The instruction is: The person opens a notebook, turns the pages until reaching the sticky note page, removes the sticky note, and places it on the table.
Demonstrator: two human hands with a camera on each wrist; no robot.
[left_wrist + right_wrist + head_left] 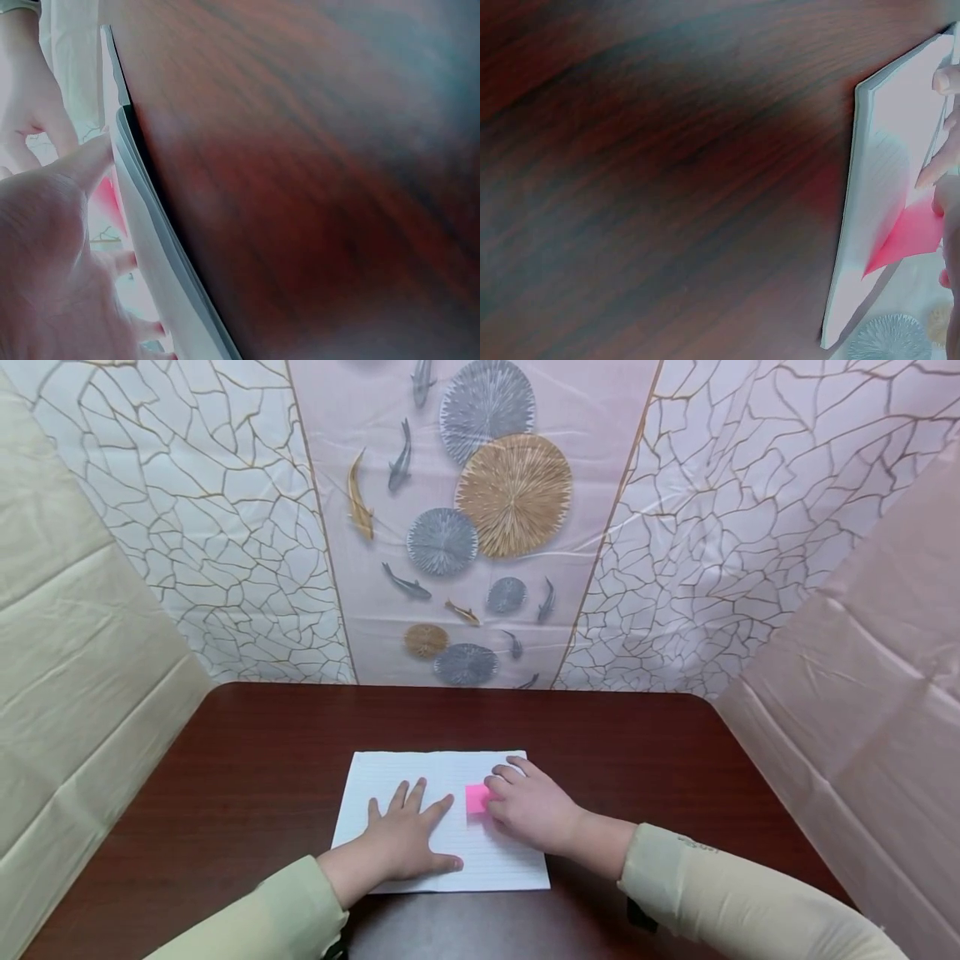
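Note:
An open lined notebook (498, 872) lies on the table under both hands. My left hand (401, 843) rests with spread fingers on its left page, the thumb reaching across to the right page. Over the right page, my right hand (536, 810) pinches a pink sticky note (476, 798) between thumb and finger at its right side. In the right wrist view the sticky note (909, 236) slants up off the paper, its far edge close to the page. The left wrist view shows the left hand (45, 247) beside the notebook's page edges (169, 247).
The dark reddish-brown wooden table (225, 793) extends around the notebook. Behind it hangs a patterned cloth (450, 610) with fish and round leaf shapes. Plain pale cloth walls (90, 660) stand at the left and right sides.

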